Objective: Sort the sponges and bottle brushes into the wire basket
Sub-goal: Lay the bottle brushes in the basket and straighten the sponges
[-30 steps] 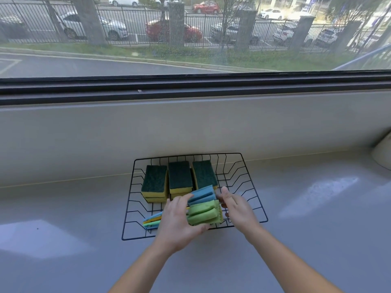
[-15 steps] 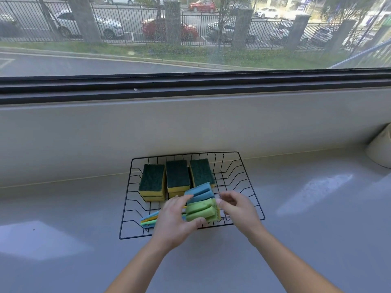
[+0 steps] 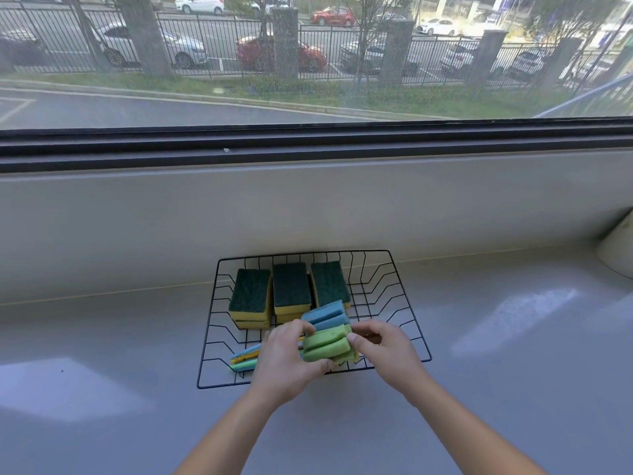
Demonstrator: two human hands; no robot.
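Head view: fingers of the left hand (image 3: 287, 359) and right hand (image 3: 385, 347) curl round the bottle brushes (image 3: 325, 341) at 6 o'clock in the wire basket (image 3: 409, 305), seating them; next, likely, a gentle release.

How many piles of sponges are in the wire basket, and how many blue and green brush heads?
Green-topped yellow sponge stacks: 3
Blue foam brush heads: 2
Green foam brush heads: 2 that show
Total: 7
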